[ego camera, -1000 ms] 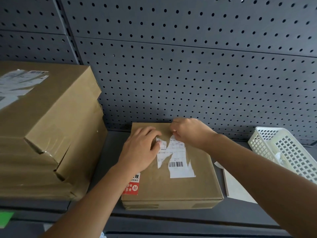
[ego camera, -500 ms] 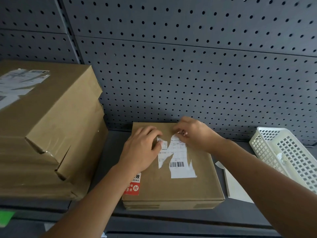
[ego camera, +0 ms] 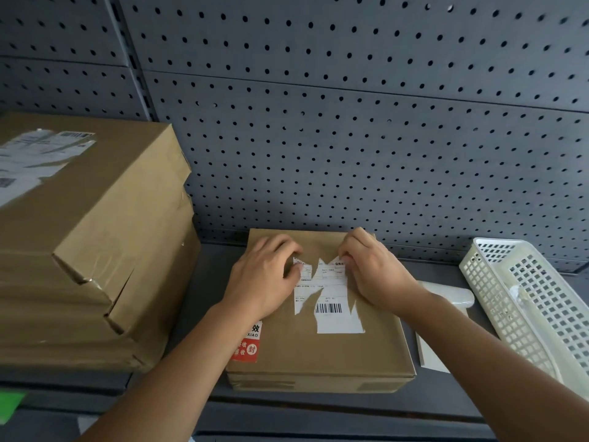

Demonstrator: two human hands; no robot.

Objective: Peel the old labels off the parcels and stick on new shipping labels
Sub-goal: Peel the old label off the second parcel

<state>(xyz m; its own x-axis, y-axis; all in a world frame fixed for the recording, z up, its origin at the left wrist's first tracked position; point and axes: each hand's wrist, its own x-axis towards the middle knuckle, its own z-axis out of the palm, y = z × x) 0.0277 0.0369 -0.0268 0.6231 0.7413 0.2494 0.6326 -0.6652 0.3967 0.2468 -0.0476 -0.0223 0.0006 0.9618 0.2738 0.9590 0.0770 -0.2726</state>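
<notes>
— What do we have in front of us?

— A grey pegboard point(ego camera: 350, 138) fills the back. On our left sits a stack point(ego camera: 95, 250) of brown boxes, the tallest thing on the shelf point(ego camera: 318, 406).

— And the parcel?

— The parcel point(ego camera: 318, 355) lies flat in the middle of the shelf, its far edge against the pegboard, just beside the stack but apart from it. A white basket point(ego camera: 497, 301) stands at the right, and between it and the parcel we see pale sheets point(ego camera: 433, 352) lying flat.

— Where are our hands?

— Both are on the far half of the parcel's top. Our left hand point(ego camera: 264, 279) rests there with bent fingers, the thumb tip on the label's left strip. We cannot tell whether it pinches the paper or only presses it.

— The right hand?

— Our right hand point(ego camera: 376, 275) has its fingertips closed on the label's upper right corner, the knuckles raised.

— How does the label look?

— The label point(ego camera: 331, 291) is white and torn into ragged strips, most of it lying flat on the lid, with a barcode near its lower part. A red sticker point(ego camera: 247, 347) wraps the parcel's near left edge, partly under our left wrist.
</notes>
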